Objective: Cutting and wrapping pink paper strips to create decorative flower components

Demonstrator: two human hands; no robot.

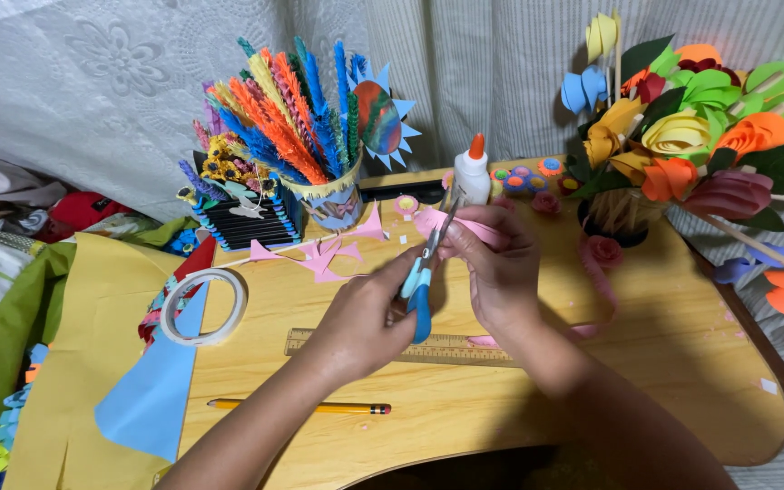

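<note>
My left hand grips blue-handled scissors with the blades pointing up and away from me. My right hand pinches a pink paper strip at the blade tips. The strip runs on to the right and trails down over the wooden table. Both hands meet above the middle of the table, just beyond a wooden ruler.
A yellow pencil lies near the front edge. A tape roll and blue paper sit left. Pink scraps, a glue bottle, a cup of paper stems and a paper flower bouquet stand behind.
</note>
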